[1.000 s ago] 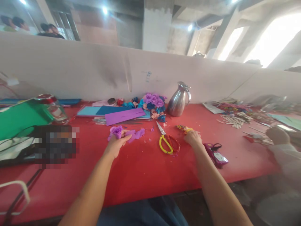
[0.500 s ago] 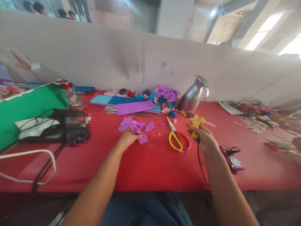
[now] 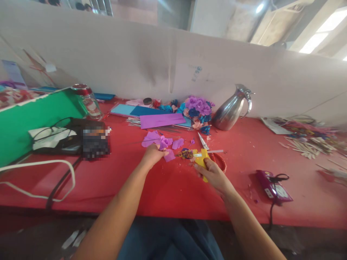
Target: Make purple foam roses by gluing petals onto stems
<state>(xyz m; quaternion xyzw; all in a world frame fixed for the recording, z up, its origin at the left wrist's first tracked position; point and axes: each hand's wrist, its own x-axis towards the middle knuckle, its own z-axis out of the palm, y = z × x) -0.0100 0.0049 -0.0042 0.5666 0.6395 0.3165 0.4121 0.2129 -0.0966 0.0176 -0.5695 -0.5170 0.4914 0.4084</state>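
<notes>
My left hand is closed, its fingers pinching a purple paper flower by a thin stem. A flat purple petal shows at the thumb. My right hand is wrapped round a yellow glue gun, a clear glue stick jutting from its back. The gun's glue-crusted front points left, close to the petal; whether they touch I cannot tell. Behind the gun lie scissors, handles partly covered. Loose purple petals are scattered near the left hand.
Purple paper strips lie behind my hands, beside a bunch of paper flowers and a steel jug. To the right is a purple power box. A glass jar and black bag stand left.
My right hand has brought the glue gun left and down, over the scissors' handles and close to the petal. My left hand keeps its hold on the flower. The view has shifted slightly.
</notes>
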